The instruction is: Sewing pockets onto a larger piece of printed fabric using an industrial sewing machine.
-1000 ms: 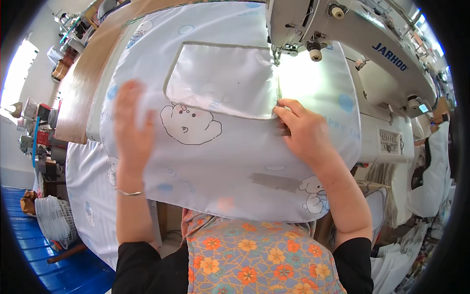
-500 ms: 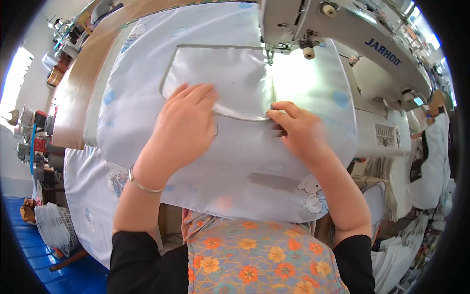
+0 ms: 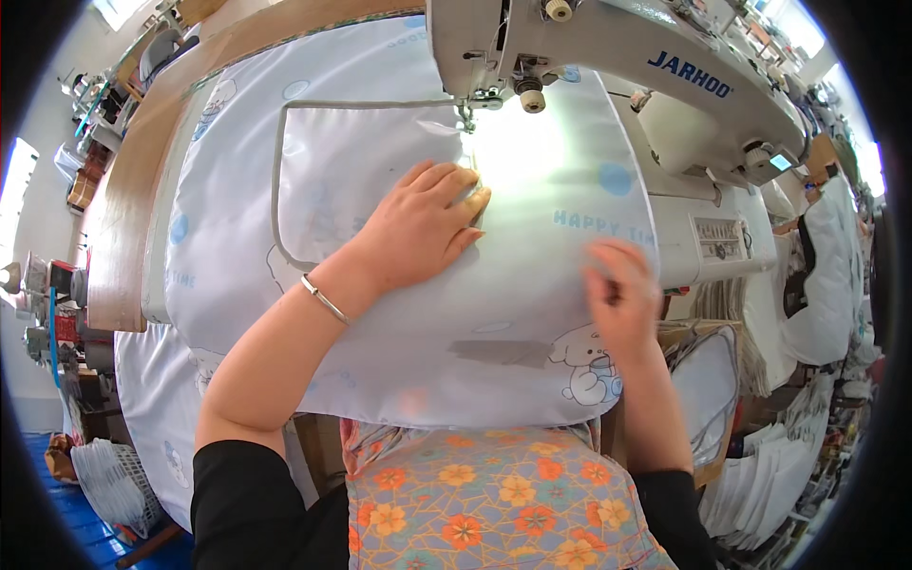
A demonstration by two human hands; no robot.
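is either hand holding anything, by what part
Left hand lies on the grey-edged panel near its right side; no grip shows. Blurred right hand: cannot tell.

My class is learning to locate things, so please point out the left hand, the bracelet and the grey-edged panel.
Left hand (image 3: 415, 228): head view, on the back of the hand.
Bracelet (image 3: 324, 299): head view, on the band.
Grey-edged panel (image 3: 347, 157): head view, on its pale surface.

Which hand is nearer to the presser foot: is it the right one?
No, the left hand is near the presser foot, while the right hand is farther off.
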